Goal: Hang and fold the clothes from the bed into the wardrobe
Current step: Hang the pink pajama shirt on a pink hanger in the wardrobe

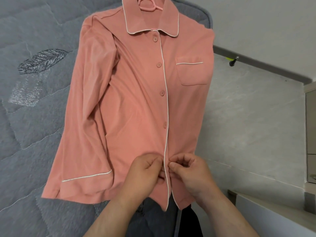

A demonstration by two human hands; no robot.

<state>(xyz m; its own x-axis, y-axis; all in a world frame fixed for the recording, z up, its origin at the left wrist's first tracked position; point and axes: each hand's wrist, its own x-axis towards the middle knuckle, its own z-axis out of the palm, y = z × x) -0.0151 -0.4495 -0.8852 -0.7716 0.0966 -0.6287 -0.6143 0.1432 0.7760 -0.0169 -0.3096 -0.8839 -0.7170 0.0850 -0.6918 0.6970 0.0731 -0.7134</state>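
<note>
Head view: pink shirt (136,108) on a pink hanger (150,9), spread flat along the right edge of the bed (34,100), hem toward the bed's near end. Left grip (145,173) and right grip (189,171) both curled, pinching the two sides of the front opening just above the hem, apparently fastening the lowest button. Light, soft and limp by the look; best lifted by the hanger's neck, not by the cloth.

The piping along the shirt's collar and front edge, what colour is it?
White, against the salmon-pink shirt; the piping shows clearly in the head view.
</note>
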